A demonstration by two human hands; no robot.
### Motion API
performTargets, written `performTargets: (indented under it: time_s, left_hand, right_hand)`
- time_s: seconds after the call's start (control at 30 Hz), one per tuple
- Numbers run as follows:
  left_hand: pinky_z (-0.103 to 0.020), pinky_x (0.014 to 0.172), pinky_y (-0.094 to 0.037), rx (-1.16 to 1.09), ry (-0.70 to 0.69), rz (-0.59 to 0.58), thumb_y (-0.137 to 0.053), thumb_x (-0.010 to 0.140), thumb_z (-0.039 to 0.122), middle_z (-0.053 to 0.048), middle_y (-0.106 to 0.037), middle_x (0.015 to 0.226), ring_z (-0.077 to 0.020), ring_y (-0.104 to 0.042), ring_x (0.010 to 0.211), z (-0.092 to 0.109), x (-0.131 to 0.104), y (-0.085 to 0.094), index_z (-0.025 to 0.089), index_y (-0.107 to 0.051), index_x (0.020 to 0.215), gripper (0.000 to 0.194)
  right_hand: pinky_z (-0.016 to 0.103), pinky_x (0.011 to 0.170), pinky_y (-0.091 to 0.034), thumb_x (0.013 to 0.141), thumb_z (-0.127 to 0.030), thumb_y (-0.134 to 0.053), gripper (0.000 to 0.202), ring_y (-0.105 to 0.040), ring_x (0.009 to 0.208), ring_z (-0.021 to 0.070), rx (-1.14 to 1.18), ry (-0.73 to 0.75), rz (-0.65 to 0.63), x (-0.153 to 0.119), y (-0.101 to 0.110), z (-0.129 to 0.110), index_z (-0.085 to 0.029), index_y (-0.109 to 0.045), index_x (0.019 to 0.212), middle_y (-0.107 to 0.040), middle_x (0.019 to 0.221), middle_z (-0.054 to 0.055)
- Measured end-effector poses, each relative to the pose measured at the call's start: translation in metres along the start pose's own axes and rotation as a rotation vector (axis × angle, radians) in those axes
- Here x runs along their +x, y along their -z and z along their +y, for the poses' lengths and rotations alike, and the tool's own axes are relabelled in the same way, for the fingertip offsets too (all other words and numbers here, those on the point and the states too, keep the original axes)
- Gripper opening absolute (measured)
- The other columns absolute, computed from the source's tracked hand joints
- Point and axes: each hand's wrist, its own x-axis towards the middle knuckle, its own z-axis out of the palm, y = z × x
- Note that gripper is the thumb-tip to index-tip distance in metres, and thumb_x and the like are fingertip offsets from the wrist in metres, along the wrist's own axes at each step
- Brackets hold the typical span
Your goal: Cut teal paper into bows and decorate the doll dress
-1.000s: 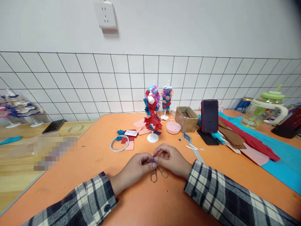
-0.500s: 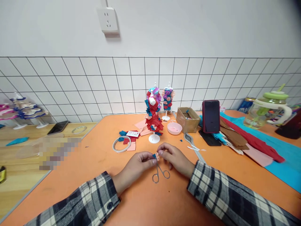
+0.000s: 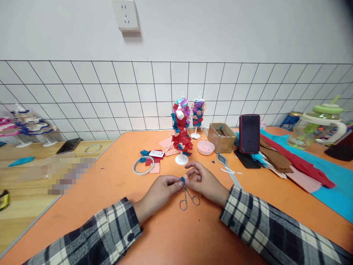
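Between my hands is a small gathered piece of pink and teal crepe paper (image 3: 185,178). My left hand (image 3: 165,187) pinches its teal side between thumb and fingertips. On the pink side, my right hand (image 3: 205,182) grips with thumb and index finger, its other fingers raised and curled. Small metal scissors (image 3: 186,200) lie on the orange table just below, handles toward me; the fingers and paper hide their tips. Straight beyond the hands stands a small white mannequin (image 3: 181,159) dressed in red ruffled paper with teal and pink pieces.
A tape roll (image 3: 134,169) lies left beside paper scraps (image 3: 155,168). Behind are a second decorated mannequin (image 3: 198,114), a pink bowl (image 3: 205,148) and a cardboard box (image 3: 224,144). Rightward stand a phone (image 3: 249,133), crepe sheets (image 3: 298,160) and a clear jug (image 3: 303,134).
My right fingers have shifted on the paper, the outer ones lifting and spreading more. The paper piece has turned and looks more bunched. The whole view has tilted slightly downward.
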Motion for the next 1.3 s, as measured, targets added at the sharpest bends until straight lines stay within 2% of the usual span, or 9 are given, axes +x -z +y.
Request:
performTargets:
  time_s: [0.07, 0.23, 0.37, 0.57, 0.8, 0.93, 1.03, 1.2, 1.3]
  left_hand:
    - [-0.026, 0.069, -0.043, -0.062, -0.008, 0.015, -0.069, 0.074, 0.040, -0.002, -0.068, 0.074, -0.0156, -0.056, 0.071, -0.001, 0.000, 0.001, 0.015, -0.072, 0.079, 0.026]
    - [-0.026, 0.070, -0.044, -0.108, -0.018, 0.018, -0.069, 0.075, 0.040, -0.002, -0.068, 0.079, -0.0157, -0.056, 0.073, -0.001, 0.000, 0.002, 0.015, -0.072, 0.089, 0.028]
    - [-0.028, 0.074, -0.044, -0.032, 0.011, 0.030, -0.068, 0.075, 0.038, -0.003, -0.070, 0.080, -0.0171, -0.059, 0.075, 0.002, -0.002, 0.001, 0.015, -0.073, 0.086, 0.025]
    - [-0.033, 0.083, -0.047, -0.088, -0.013, 0.039, -0.071, 0.073, 0.039, -0.008, -0.070, 0.106, -0.0232, -0.062, 0.097, 0.006, -0.004, 0.002, 0.017, -0.060, 0.124, 0.057]
    - [-0.030, 0.076, -0.046, 0.064, -0.045, 0.054, -0.070, 0.073, 0.040, -0.006, -0.072, 0.085, -0.0206, -0.063, 0.082, 0.003, 0.000, 0.003, 0.014, -0.070, 0.081, 0.027]
    - [-0.026, 0.071, -0.044, 0.025, -0.038, 0.117, -0.070, 0.073, 0.041, -0.003, -0.070, 0.080, -0.0172, -0.060, 0.076, 0.003, -0.001, 0.004, 0.015, -0.069, 0.081, 0.027]
    - [-0.026, 0.068, -0.043, 0.039, -0.036, 0.152, -0.070, 0.073, 0.042, -0.002, -0.069, 0.078, -0.0162, -0.059, 0.073, 0.005, -0.002, 0.004, 0.015, -0.069, 0.079, 0.027]
    - [-0.026, 0.066, -0.043, 0.062, -0.049, 0.165, -0.069, 0.073, 0.043, -0.004, -0.069, 0.077, -0.0172, -0.059, 0.073, 0.004, -0.001, 0.001, 0.014, -0.068, 0.079, 0.029]
    - [-0.028, 0.068, -0.045, 0.074, -0.070, 0.172, -0.067, 0.074, 0.044, -0.007, -0.071, 0.087, -0.0200, -0.062, 0.079, 0.004, -0.002, 0.001, 0.015, -0.070, 0.089, 0.033]
  right_hand:
    - [0.017, 0.039, -0.036, 0.074, -0.035, -0.063, 0.046, -0.048, 0.054, 0.0071, 0.114, -0.073, -0.034, -0.002, 0.001, -0.004, -0.022, -0.048, 0.115, -0.056, 0.095, 0.001]
    - [0.017, 0.035, -0.032, 0.075, -0.042, -0.062, 0.029, -0.042, 0.048, 0.0078, 0.086, -0.182, -0.041, -0.002, -0.001, -0.007, -0.018, -0.059, 0.091, -0.048, 0.065, -0.005]
    - [0.018, 0.035, -0.027, 0.074, -0.042, -0.065, 0.027, -0.033, 0.043, 0.0069, 0.030, -0.166, 0.008, 0.000, -0.003, -0.004, -0.018, -0.058, 0.083, -0.044, 0.057, -0.007]
    - [0.019, 0.040, -0.023, 0.076, -0.038, -0.065, 0.022, -0.033, 0.044, 0.0060, -0.085, -0.106, 0.021, 0.002, 0.000, -0.001, -0.017, -0.058, 0.077, -0.046, 0.055, -0.006]
    - [0.018, 0.040, -0.028, 0.073, -0.030, -0.066, 0.017, -0.041, 0.050, 0.0070, -0.104, -0.082, -0.005, 0.001, 0.001, 0.001, -0.017, -0.061, 0.082, -0.052, 0.065, -0.003]
    - [0.017, 0.033, -0.034, 0.075, -0.040, -0.064, 0.032, -0.052, 0.055, 0.0099, 0.093, -0.159, 0.013, -0.002, -0.001, -0.004, -0.020, -0.057, 0.098, -0.056, 0.081, 0.000]
    - [0.016, 0.033, -0.035, 0.072, -0.043, -0.067, 0.032, -0.050, 0.054, 0.0092, 0.125, -0.166, 0.001, -0.003, -0.005, -0.004, -0.018, -0.058, 0.091, -0.055, 0.076, -0.001]
    - [0.016, 0.032, -0.031, 0.070, -0.044, -0.071, 0.030, -0.041, 0.047, 0.0071, 0.150, -0.169, 0.083, -0.001, -0.014, 0.001, -0.018, -0.058, 0.081, -0.050, 0.063, -0.004]
    - [0.018, 0.033, -0.027, 0.071, -0.045, -0.071, 0.030, -0.038, 0.043, 0.0069, 0.170, -0.155, 0.094, 0.000, -0.013, 0.002, -0.019, -0.058, 0.080, -0.047, 0.058, -0.006]
